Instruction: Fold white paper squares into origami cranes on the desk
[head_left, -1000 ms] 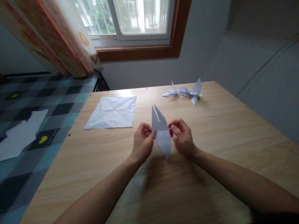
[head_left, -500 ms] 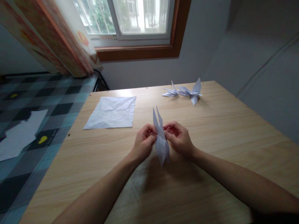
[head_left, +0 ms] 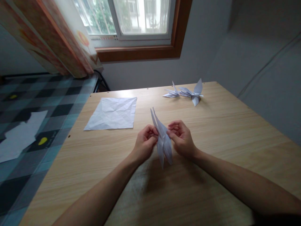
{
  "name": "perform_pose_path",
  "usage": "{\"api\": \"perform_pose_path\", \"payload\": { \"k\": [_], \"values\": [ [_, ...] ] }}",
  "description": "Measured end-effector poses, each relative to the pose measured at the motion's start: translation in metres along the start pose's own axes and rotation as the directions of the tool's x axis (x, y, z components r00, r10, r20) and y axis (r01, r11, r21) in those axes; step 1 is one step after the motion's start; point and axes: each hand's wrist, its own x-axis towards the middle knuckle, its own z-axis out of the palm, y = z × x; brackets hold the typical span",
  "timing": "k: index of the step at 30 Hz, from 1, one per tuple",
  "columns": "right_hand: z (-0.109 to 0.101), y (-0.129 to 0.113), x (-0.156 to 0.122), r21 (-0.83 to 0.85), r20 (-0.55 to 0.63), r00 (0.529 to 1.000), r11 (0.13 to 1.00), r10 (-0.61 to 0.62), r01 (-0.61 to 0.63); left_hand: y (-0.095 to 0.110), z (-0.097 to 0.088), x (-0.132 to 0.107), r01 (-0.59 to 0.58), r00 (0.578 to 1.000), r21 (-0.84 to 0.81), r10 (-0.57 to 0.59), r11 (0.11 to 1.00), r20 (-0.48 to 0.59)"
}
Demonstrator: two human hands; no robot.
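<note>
A half-folded white paper model (head_left: 163, 141), long and pointed at both ends, stands upright above the wooden table (head_left: 211, 131). My left hand (head_left: 144, 145) pinches its left side with curled fingers. My right hand (head_left: 181, 138) pinches its right side, thumb and forefinger pressed on the paper. The two hands are close together, with the model squeezed narrow between them. Its two upper points lean to the left.
A creased white square sheet (head_left: 112, 113) lies flat on the table to the left. Finished folded paper figures (head_left: 187, 92) rest near the table's far edge. A checked bedcover (head_left: 28, 119) with white paper scraps (head_left: 20, 135) lies left of the table.
My hands have come closer together, and the paper model has gone from spread flat and wide to pressed narrow, with its upper points tilting left.
</note>
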Motion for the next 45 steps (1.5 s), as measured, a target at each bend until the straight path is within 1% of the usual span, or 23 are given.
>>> {"api": "perform_pose_path", "payload": {
  "k": [1,2,6,8,11,14,17,21,23,25,28,30,33,36,38,39,41,45],
  "values": [
    [0.000,0.000,0.000,-0.002,-0.028,1.000,1.000,-0.010,0.010,0.000,0.000,0.000,0.002,1.000,0.005,-0.001,1.000,-0.008],
    [0.000,-0.001,0.000,-0.020,-0.030,0.999,0.999,-0.027,0.027,0.000,0.000,0.000,0.004,1.000,0.008,-0.004,1.000,-0.012],
    [-0.003,-0.002,0.000,-0.142,0.082,0.992,0.984,-0.093,0.104,-0.003,0.000,0.000,-0.003,1.000,0.035,0.003,0.999,-0.011],
    [-0.004,-0.001,0.001,-0.150,0.116,0.989,0.983,-0.089,0.106,-0.004,0.001,-0.001,-0.027,1.000,0.091,0.027,0.995,-0.007],
    [-0.005,0.001,0.001,-0.130,0.168,0.983,0.987,-0.068,0.091,-0.003,0.002,-0.004,-0.084,0.996,0.236,0.085,0.968,0.010],
    [-0.005,0.002,0.002,-0.131,0.195,0.979,0.988,-0.060,0.086,-0.002,0.004,-0.006,-0.146,0.988,0.397,0.154,0.906,0.011],
    [-0.004,0.001,0.003,-0.206,0.148,0.986,0.972,-0.079,0.109,0.001,0.005,-0.008,-0.220,0.971,0.538,0.234,0.813,0.044],
    [-0.003,-0.002,0.004,-0.291,0.082,0.987,0.943,-0.142,0.160,0.004,0.006,-0.010,-0.363,0.920,0.655,0.365,0.663,0.140],
    [-0.002,-0.004,0.003,-0.310,0.076,0.985,0.935,-0.158,0.174,0.004,0.006,-0.011,-0.401,0.901,0.677,0.400,0.617,0.169],
    [-0.002,-0.005,0.002,-0.325,0.079,0.983,0.927,-0.168,0.185,0.003,0.007,-0.012,-0.415,0.891,0.689,0.418,0.594,0.176],
    [-0.003,-0.004,0.001,-0.317,0.064,0.983,0.931,-0.169,0.181,0.003,0.006,-0.012,-0.395,0.889,0.701,0.439,0.594,0.128],
    [-0.003,-0.003,0.001,-0.264,0.040,0.991,0.955,-0.127,0.133,0.002,0.006,-0.011,-0.355,0.894,0.706,0.443,0.612,0.066],
    [-0.003,0.001,0.002,-0.162,0.038,0.999,0.986,-0.023,0.028,0.003,0.006,-0.010,-0.294,0.909,0.703,0.418,0.648,-0.005],
    [-0.002,0.002,0.003,-0.124,0.071,0.994,0.989,0.085,-0.076,0.004,0.005,-0.008,-0.290,0.918,0.681,0.397,0.673,-0.001],
    [-0.001,0.001,0.003,-0.150,0.091,0.987,0.982,0.130,-0.115,0.004,0.005,-0.008,-0.311,0.915,0.672,0.403,0.672,0.021],
    [-0.001,0.000,0.003,-0.182,0.097,0.987,0.977,0.129,-0.110,0.003,0.005,-0.008,-0.320,0.912,0.673,0.408,0.666,0.030],
    [-0.001,-0.003,0.003,-0.273,0.084,0.992,0.960,0.089,-0.063,0.002,0.005,-0.008,-0.338,0.907,0.682,0.419,0.649,0.050],
    [0.000,-0.009,0.002,-0.435,0.034,0.998,0.898,-0.058,0.067,0.001,0.005,-0.011,-0.401,0.876,0.709,0.468,0.580,0.112]
  ]
}}
